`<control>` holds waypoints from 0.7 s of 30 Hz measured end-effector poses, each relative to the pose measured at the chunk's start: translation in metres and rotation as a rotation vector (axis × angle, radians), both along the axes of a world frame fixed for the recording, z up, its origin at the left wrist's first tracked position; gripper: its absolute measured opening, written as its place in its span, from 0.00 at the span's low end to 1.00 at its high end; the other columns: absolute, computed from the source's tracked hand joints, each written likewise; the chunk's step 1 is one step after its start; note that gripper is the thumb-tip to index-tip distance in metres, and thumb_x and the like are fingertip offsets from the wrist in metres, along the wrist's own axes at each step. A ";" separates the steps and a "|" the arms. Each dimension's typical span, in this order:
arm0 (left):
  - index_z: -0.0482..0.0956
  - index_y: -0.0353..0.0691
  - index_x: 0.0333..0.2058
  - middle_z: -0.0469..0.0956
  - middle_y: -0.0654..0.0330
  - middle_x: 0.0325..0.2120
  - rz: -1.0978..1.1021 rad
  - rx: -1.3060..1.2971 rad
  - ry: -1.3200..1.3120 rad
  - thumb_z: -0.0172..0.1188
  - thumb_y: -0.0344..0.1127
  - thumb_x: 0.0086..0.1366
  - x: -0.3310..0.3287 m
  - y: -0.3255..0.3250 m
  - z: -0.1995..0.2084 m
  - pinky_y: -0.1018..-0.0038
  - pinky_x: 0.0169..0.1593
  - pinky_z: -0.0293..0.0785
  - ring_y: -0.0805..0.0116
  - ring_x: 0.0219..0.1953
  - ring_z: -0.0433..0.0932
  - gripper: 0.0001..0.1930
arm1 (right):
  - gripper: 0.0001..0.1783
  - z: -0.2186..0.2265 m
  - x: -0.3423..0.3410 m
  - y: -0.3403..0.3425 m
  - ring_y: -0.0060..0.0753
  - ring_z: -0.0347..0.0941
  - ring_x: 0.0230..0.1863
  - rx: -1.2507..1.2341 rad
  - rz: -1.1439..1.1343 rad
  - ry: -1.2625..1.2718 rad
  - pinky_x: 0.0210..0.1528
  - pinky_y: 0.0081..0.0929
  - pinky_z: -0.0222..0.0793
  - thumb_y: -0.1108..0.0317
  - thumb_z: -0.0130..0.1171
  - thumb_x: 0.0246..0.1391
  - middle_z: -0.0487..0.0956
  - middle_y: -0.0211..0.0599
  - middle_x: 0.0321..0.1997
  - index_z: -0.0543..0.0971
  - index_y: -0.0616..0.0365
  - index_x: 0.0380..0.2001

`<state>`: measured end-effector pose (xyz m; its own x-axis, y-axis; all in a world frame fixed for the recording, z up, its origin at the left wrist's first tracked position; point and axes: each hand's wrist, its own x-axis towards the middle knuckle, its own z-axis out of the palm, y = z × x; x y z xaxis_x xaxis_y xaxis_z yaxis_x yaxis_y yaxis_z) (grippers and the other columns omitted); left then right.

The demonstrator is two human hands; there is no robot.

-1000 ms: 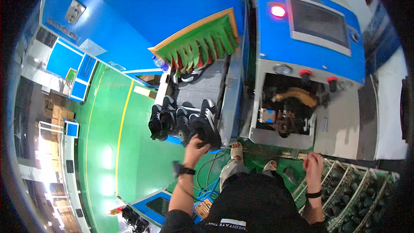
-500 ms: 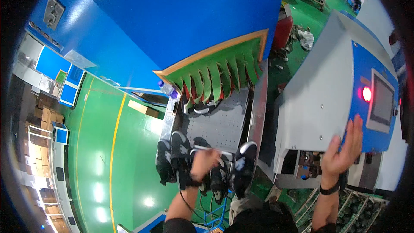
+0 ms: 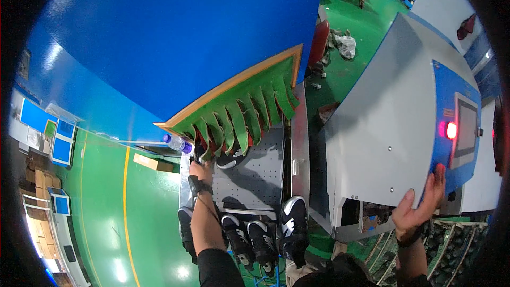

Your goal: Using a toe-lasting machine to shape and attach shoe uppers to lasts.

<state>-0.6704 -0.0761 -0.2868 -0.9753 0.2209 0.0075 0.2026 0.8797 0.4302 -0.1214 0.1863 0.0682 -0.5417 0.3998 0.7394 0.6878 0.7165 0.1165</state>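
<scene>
My left hand (image 3: 201,171) reaches forward to the green strip curtain (image 3: 234,125), its fingers closed on a dark shoe at the left edge of the curtain; the strips and the hand hide most of that shoe. Beside it, a black-and-white shoe (image 3: 229,159) pokes out from under the strips onto the perforated grey plate (image 3: 255,172). My right hand (image 3: 422,204) is open, thumb apart, against the lower edge of the grey machine's blue panel (image 3: 442,172). Several black shoes line the plate's near end, among them a white-toed shoe (image 3: 294,226); my left forearm covers part of the row.
A clear bottle with a purple cap (image 3: 178,143) lies left of the curtain. The large blue housing (image 3: 202,37) rises ahead. On the right machine, a red light (image 3: 451,130) glows beside a screen (image 3: 466,130). Shoe racks (image 3: 451,247) stand at lower right.
My left hand has moved forward from the near shoe row to the curtain. The right hand remains by the machine panel. The whole view has shifted, with the plate now lower and farther left.
</scene>
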 end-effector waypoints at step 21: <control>0.67 0.38 0.59 0.81 0.52 0.34 -0.422 0.910 -1.996 0.59 0.62 0.66 0.508 -0.093 0.262 0.75 0.27 0.73 0.66 0.24 0.78 0.35 | 0.51 -0.075 0.059 -0.096 0.25 0.72 0.53 -2.539 0.596 0.630 0.55 0.27 0.71 0.72 0.70 0.45 0.74 0.32 0.56 0.59 0.51 0.72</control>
<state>-0.1628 -0.1695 -0.0253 0.2356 0.8673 -0.4384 -0.8131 0.4230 0.4000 -0.0623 0.0904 -0.0065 -0.8600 0.2412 -0.4498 0.1447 -0.7299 -0.6681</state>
